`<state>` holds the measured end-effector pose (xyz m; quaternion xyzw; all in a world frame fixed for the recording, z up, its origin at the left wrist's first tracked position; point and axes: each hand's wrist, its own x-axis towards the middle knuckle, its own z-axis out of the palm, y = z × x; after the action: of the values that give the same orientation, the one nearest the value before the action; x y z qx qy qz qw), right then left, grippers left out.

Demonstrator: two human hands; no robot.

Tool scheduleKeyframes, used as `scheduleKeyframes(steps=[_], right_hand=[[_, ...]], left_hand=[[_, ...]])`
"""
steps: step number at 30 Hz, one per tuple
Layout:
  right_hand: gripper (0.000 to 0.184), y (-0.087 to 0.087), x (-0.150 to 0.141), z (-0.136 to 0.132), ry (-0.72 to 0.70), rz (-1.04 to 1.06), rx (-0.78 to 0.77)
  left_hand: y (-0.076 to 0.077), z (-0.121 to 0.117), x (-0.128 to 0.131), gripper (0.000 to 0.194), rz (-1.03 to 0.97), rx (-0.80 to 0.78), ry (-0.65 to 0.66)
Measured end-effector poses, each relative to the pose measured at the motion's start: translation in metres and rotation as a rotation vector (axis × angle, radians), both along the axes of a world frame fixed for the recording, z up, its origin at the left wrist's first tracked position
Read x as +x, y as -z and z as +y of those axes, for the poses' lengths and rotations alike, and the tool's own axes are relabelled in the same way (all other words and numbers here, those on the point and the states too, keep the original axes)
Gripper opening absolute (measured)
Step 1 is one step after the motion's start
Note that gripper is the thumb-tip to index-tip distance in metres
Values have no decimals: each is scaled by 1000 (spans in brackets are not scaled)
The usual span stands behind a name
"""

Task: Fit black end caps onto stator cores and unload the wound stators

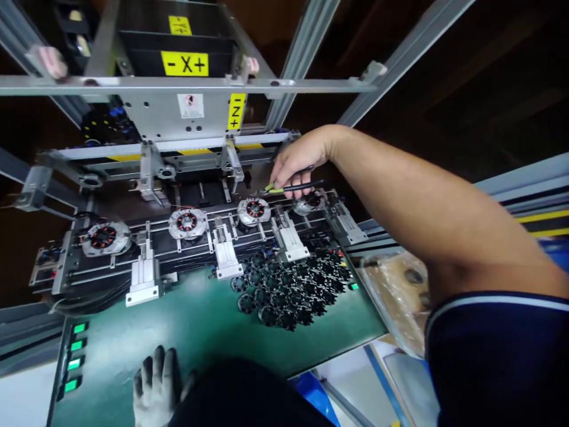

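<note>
My right hand (pixel 296 163), bare, grips a small pair of pliers (pixel 300 187) with green-and-black handles. The pliers' head points left, just above a motor stator with copper windings (pixel 255 208) in a round silver holder; whether they touch, I cannot tell. Below my right hand, another stator holder (pixel 309 202) is partly hidden. Two more wound stators, one near the middle (pixel 186 222) and one at the left (pixel 103 237), sit in similar holders. My left hand (pixel 156 388), in a grey-white glove, lies on the green work surface (pixel 195 320) with its fingers stretched out.
Many black stator cores (pixel 291 287) stand clustered on the green surface. Silver clamp blocks (pixel 225 252) line the machine's front. A metal crossbar (pixel 186 86) and a bracket (pixel 233 160) hang above. Green-lit buttons (pixel 76 345) sit at left, a plastic-wrapped box (pixel 395 290) at right.
</note>
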<state>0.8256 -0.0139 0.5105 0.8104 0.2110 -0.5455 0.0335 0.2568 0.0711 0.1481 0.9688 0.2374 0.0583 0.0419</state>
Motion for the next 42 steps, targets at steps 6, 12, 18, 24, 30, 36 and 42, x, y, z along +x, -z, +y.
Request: scheduleKeyframes(steps=[6,12,18,24,30,36,42], right_hand=[[46,14,9,-9,-10,45,30],[47,23,15,-8,-19,80,42],[45,28,16,-3,-64,49,81],[49,20,24,-1,-141,119,160],[62,29,20,12,-154,164,16],[59,44,28,13,-119,185,48],[58,48,24,18,-102,193,26]], left_hand=[[-7,-1,5,67,22,81,39],[-9,1,10,72,-35,195,82],[-11,3,8,69,2,154,88],[-11,2,5,70,38,92,93],[-11,1,6,70,-9,84,79],[-11,-1,5,65,48,27,31],[-10,-2,6,63,19,-26,-8]])
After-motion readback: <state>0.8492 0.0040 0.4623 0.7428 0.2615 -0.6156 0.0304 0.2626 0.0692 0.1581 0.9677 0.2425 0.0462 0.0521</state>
